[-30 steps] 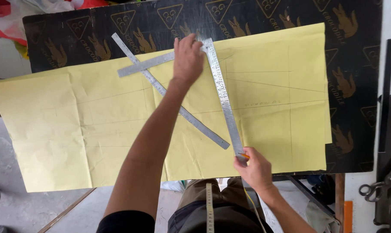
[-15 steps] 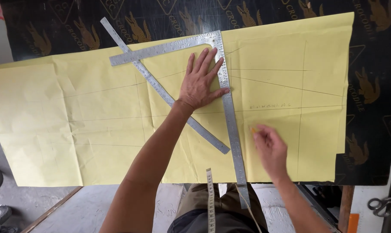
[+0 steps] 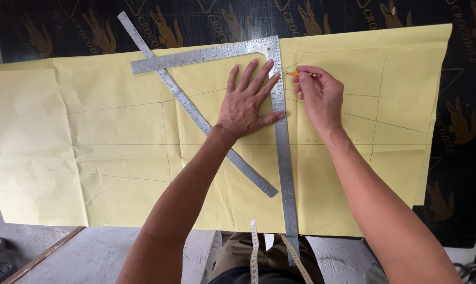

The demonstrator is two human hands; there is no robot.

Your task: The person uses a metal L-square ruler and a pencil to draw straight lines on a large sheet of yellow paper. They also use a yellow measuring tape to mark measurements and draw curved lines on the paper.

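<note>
A straight steel ruler lies slantwise across the yellow paper on the counter — under the L-square. Left hand presses flat, fingers spread; right hand grips a pencil beside the square's edge.

Both forearms are bare up to the frame edge; no sleeves, watch, rings or gloves are visible. The left hand and the right hand have short nails. Below, the person wears olive-brown trousers, and a white and yellow measuring tape hangs in front.
</note>
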